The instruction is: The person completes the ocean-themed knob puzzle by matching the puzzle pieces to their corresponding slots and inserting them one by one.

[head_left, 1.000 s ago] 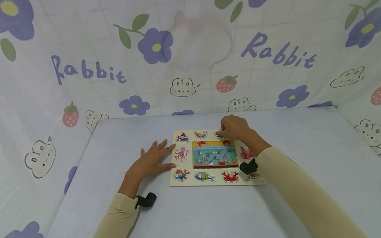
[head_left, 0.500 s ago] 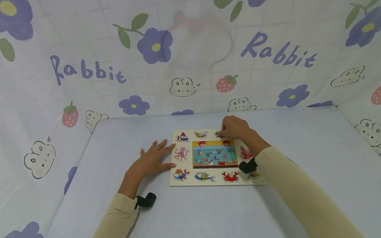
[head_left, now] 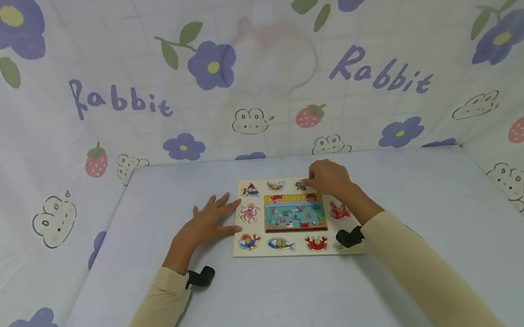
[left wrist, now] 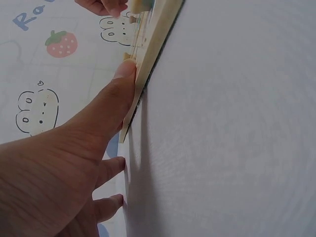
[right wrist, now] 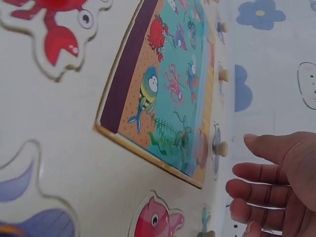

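Observation:
A pale wooden peg puzzle board (head_left: 300,241) lies flat, with sea-animal pieces set round a central aquarium picture (head_left: 294,215). My left hand (head_left: 204,222) rests at its left side, fingers spread and thumb touching the edge, as the left wrist view also shows. Over the far right corner is my right hand (head_left: 330,178), beside a small knobbed piece (head_left: 298,184) partly covered by the fingers. In the right wrist view, its loosely bent fingers stand a little apart from that piece's wooden knob (right wrist: 222,149). A red crab (head_left: 316,243) and a pink octopus (head_left: 249,213) lie in their places.
The board stands on a pale cloth-covered table (head_left: 273,301). Behind and at both sides hangs a white curtain (head_left: 279,90) printed with flowers and rabbits. Black devices sit on the left wrist (head_left: 201,277) and the right wrist (head_left: 350,236).
My right hand has drawn slightly to the right, away from the knobbed piece, showing more of it. The left hand stays at the board's edge.

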`<state>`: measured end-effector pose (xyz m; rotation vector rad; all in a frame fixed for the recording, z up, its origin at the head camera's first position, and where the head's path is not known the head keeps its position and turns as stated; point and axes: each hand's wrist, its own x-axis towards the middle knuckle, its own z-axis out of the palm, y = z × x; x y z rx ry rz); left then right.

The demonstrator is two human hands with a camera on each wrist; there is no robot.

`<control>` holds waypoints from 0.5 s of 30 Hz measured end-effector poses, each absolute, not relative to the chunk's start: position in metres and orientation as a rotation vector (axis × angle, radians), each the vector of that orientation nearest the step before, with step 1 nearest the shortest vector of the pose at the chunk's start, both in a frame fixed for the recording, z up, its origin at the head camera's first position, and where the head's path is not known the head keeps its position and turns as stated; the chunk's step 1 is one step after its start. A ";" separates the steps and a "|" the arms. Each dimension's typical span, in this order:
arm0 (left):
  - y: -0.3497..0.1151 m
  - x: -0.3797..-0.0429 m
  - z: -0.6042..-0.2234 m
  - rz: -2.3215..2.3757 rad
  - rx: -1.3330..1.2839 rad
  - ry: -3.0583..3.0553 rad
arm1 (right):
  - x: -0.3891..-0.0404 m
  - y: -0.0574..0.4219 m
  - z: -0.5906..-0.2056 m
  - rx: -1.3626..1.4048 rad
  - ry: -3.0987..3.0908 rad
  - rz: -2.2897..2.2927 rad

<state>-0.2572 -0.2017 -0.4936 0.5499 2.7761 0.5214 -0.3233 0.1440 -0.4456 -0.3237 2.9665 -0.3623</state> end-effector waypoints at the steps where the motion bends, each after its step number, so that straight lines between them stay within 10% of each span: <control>1: -0.202 -0.258 -0.494 0.520 0.550 2.777 | -0.320 0.146 -0.444 -0.328 2.979 -0.370; 15: -0.200 -0.255 -0.490 0.506 0.553 2.788 | -0.279 0.171 -0.426 -0.367 3.040 -0.425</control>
